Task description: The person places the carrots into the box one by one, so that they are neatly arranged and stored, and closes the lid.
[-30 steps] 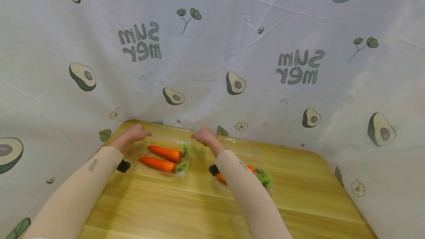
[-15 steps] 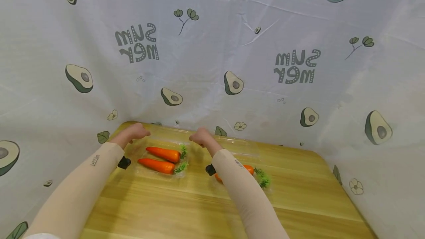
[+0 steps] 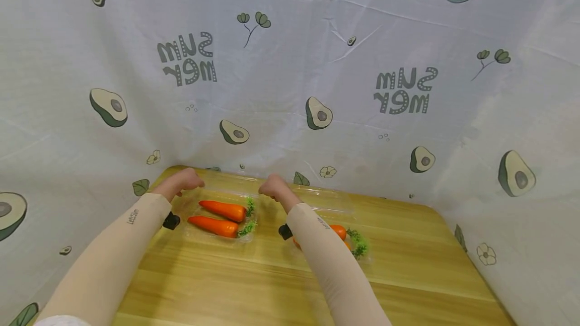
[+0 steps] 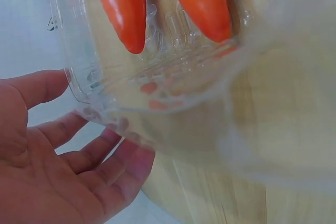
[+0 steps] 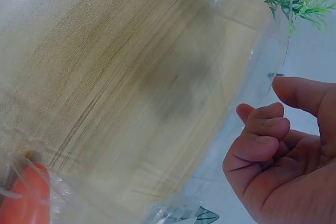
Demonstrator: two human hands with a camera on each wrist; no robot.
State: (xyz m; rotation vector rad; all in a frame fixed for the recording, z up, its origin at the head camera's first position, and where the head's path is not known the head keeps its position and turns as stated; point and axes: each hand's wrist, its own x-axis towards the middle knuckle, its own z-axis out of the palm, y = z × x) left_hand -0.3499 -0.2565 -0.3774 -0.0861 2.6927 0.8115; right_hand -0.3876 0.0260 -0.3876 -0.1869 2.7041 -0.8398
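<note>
A clear plastic box (image 3: 217, 240) holds two orange carrots (image 3: 222, 210) with green tops, its clear lid (image 3: 231, 183) tipped back toward the curtain. At the lid's left side is my left hand (image 3: 185, 180). The left wrist view shows that hand (image 4: 68, 156) with its thumb on the clear plastic edge and its fingers curving behind it. My right hand (image 3: 276, 187) is at the lid's right side. Seen from the right wrist, this hand (image 5: 283, 140) has its thumb at the plastic edge and its fingers curled, the index fingertip partly hidden.
A second clear box with carrots (image 3: 339, 231) and green tops (image 3: 359, 244) lies to the right, partly under my right forearm. Its lid (image 3: 326, 200) is folded back. The wooden table (image 3: 217, 286) meets an avocado-print curtain (image 3: 281, 89) behind and at both sides.
The head view has shifted slightly, and my right forearm has drifted a little left. Both hands stay at the lid; the carrots and boxes look unmoved.
</note>
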